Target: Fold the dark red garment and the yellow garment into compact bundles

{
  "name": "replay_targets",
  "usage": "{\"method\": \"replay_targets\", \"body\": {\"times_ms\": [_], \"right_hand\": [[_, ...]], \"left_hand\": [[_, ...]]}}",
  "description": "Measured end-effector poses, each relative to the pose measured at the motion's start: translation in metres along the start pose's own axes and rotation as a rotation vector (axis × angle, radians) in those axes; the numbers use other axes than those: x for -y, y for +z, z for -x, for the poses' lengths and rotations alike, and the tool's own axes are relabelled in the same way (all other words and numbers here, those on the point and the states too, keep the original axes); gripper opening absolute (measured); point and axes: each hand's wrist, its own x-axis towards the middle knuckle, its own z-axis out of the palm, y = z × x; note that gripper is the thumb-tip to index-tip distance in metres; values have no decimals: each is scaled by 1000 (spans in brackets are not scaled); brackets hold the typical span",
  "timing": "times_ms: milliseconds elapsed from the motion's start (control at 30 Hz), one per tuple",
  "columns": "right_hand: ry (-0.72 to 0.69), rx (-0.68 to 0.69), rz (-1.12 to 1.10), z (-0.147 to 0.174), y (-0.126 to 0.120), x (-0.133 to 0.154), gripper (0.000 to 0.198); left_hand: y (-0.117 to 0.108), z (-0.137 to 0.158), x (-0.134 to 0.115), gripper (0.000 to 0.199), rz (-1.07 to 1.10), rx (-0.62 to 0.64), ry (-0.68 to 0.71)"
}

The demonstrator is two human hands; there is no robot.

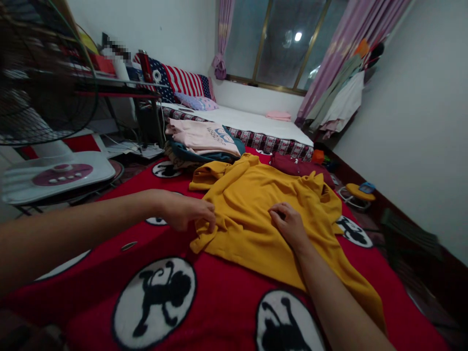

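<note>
The left hand (186,210) is pinching the yellow shirt's (256,214) near edge. The right hand (290,225) is lying flat on its middle. The shirt is stretching away from both hands across the red blanket (219,302).

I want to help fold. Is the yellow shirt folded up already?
Not yet. The shirt lies mostly spread on the blanket, rumpled, only its left edge bunched.
</note>
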Motion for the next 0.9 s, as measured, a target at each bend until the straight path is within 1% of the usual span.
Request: {"method": "replay_targets", "body": {"times_ms": [33,67,133,200,267,333,400,467,500,533,567,600,667,767,833,900], "right_hand": [[0,1,-3,0,0,1,17],[0,1,-5,0,0,1,17],[-1,-2,-12,0,-1,2,17],[-1,-8,-27,0,-1,2,17],[13,-22,-48,1,-2,2,18],[48,-40,-72,3,-2,2,19],[81,-51,-82,4,-1,2,19],[78,-30,-66,4,0,4,18],[66,-15,-47,4,1,4,18],[54,-2,-26,3,1,5,18],[47,6,-8,3,2,6,17],[43,10,7,3,2,6,17],[48,2,18,3,2,7,16],[44,-10,2,4,2,7,15],[41,-10,-10,5,2,6,15],[51,-7,-19,5,1,6,15]], "left_hand": [[5,0,-1,56,-17,17,31],[9,0,-1,52,-10,32,68],[10,-2,1,35,66,4,85],[1,1,6,23,240,4,53],[-15,9,14,13,452,37,-14],[-29,20,23,14,608,125,-95],[-34,26,30,13,671,292,-170],[-31,21,32,7,633,457,-260],[-29,14,31,5,578,503,-299],[-27,4,29,7,502,510,-320],[-27,-8,25,9,413,473,-320],[-29,-24,20,13,323,402,-304],[-36,-61,8,20,185,211,-249],[-39,-124,-5,27,148,-12,-201],[-29,-162,-7,28,92,-166,-194],[-8,-193,-5,31,31,-272,-224]]}}
